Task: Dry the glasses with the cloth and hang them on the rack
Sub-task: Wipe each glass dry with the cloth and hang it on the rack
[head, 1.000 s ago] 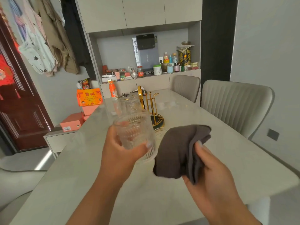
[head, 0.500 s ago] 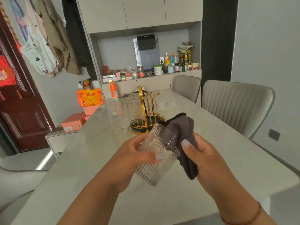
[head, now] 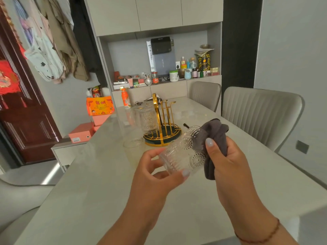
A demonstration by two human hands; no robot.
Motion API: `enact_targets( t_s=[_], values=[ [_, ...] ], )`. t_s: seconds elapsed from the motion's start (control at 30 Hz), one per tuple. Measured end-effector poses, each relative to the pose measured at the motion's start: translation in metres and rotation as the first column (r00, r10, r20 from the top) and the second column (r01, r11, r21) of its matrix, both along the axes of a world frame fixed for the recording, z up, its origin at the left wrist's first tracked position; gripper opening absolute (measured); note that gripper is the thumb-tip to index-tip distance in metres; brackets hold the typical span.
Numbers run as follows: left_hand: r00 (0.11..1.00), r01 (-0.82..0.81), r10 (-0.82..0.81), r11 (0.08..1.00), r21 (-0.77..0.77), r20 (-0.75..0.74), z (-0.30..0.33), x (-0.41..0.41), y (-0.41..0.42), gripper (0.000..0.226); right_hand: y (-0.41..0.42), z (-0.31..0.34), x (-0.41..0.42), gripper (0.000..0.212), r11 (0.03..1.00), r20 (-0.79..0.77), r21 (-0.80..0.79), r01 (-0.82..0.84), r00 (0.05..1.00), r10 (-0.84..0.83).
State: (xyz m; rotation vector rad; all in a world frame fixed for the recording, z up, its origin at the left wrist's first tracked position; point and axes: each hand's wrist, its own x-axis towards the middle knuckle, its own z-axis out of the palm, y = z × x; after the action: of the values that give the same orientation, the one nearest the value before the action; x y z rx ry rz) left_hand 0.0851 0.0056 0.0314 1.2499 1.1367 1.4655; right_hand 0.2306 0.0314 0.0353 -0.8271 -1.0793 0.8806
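At the far left a dark red door [head: 26, 124] is standing beside hanging clothes [head: 53, 50], and lower down a coral box [head: 80, 134] is sitting on a low side cabinet [head: 69, 149], with an orange printed box [head: 100, 105] behind it. On the pale desk [head: 88, 191] an orange bottle [head: 125, 98] is standing near the back edge. Nearer, a clear glass [head: 131, 143] is lying on the desk just beside the gold rack [head: 163, 128], and a patterned glass [head: 148, 120] is hanging upside down on the rack's left side — the rack's right-hand pegs are standing bare.

In front of the rack, above the desk, the left hand [head: 155, 175] is holding an embossed glass [head: 184, 154], tilted with its base toward the left and its mouth toward the right; the grip is curled around the base end, thumb on the near side and fingers [head: 148, 155] on the far side. The right hand [head: 228, 161] is pinching a dark grey cloth [head: 215, 137] against the glass's mouth end — thumb [head: 209, 144] pressing on the outer wall, cloth bunching over the rim and trailing down between hand and glass. Part of the cloth is showing through the glass wall. A thin red bracelet [head: 260, 234] is circling the right wrist. Two grey padded chairs [head: 261, 114] are standing at the desk's right side.
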Motion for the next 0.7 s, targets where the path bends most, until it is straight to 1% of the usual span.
enact_targets(
  t_s=[0.07, 0.13, 0.23, 0.33, 0.4, 0.47, 0.57, 0.7],
  values=[
    [0.997, 0.0, 0.001, 1.0, -0.009, 0.071, 0.003, -0.003, 0.002, 0.071, -0.001, 0.002, 0.0, 0.01, 1.0, 0.027, 0.028, 0.001, 1.0, -0.002],
    [0.985, 0.061, -0.052, 0.997, -0.052, 0.168, 0.007, -0.006, 0.005, 0.068, -0.002, 0.004, 0.002, 0.01, 0.998, 0.052, 0.062, -0.001, 0.999, -0.003],
    [0.926, 0.19, -0.133, 0.973, -0.131, 0.355, 0.015, -0.006, 0.006, 0.055, -0.002, 0.007, 0.003, 0.012, 0.995, 0.077, 0.099, -0.011, 0.997, 0.003],
    [0.868, 0.232, -0.111, 0.952, -0.199, 0.484, 0.023, -0.007, 0.007, 0.046, 0.0, 0.011, 0.002, 0.01, 0.995, 0.048, 0.091, -0.03, 0.999, 0.026],
    [0.866, 0.218, -0.089, 0.953, -0.21, 0.493, 0.026, -0.009, 0.01, 0.044, 0.005, 0.012, 0.003, 0.013, 0.997, 0.004, 0.069, -0.045, 0.999, 0.045],
    [0.879, 0.189, -0.084, 0.965, -0.181, 0.469, 0.029, -0.013, 0.015, 0.039, 0.009, 0.011, 0.004, 0.015, 0.998, -0.037, 0.049, -0.044, 0.998, 0.046],
    [0.909, 0.149, -0.084, 0.98, -0.129, 0.409, 0.034, -0.019, 0.024, 0.043, 0.014, 0.007, 0.004, 0.016, 0.999, -0.086, 0.025, -0.043, 0.995, 0.045],
    [0.947, 0.115, -0.085, 0.99, -0.08, 0.309, 0.04, -0.026, 0.039, 0.04, 0.024, 0.008, 0.002, 0.021, 0.997, -0.151, 0.006, -0.077, 0.986, 0.077]
  ],
)
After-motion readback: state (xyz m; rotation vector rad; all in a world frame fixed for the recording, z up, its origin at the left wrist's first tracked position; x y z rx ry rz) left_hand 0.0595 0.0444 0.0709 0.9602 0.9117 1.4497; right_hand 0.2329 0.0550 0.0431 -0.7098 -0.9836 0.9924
